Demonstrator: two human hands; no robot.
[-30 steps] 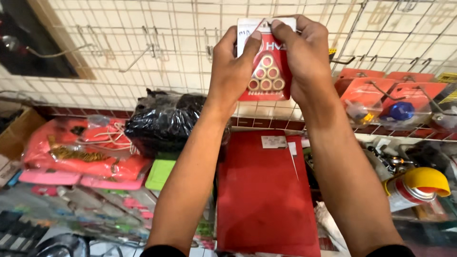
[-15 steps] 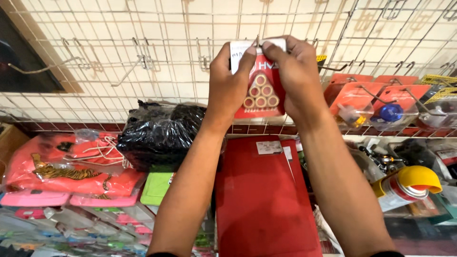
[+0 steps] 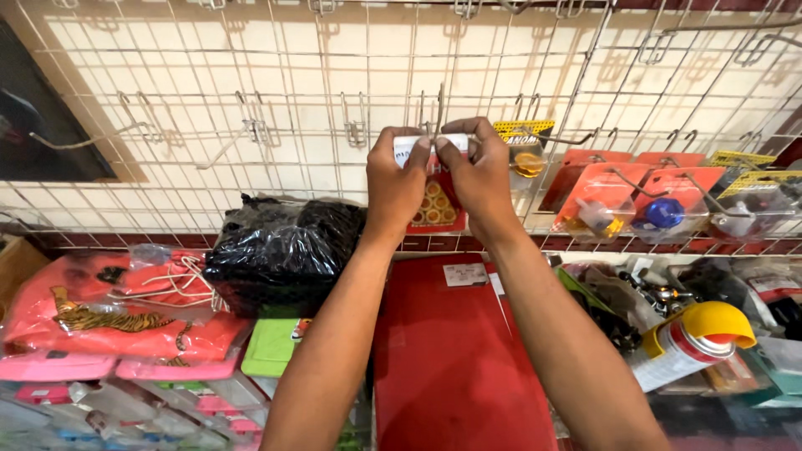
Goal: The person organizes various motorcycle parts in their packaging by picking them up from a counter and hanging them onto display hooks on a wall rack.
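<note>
Pinching one red blister card [image 3: 436,205] of six rings, left hand [image 3: 394,185] and right hand [image 3: 483,179] fingers grip it.

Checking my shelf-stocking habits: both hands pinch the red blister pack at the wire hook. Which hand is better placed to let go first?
Probably the left hand: the right hand grips the red blister pack nearer the wire hook.

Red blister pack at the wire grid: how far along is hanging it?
Done: several packs already hang to the right. In hand: left hand and right hand pinch the red blister pack at a hook. Left: whether it is seated on the hook is hidden.
</note>
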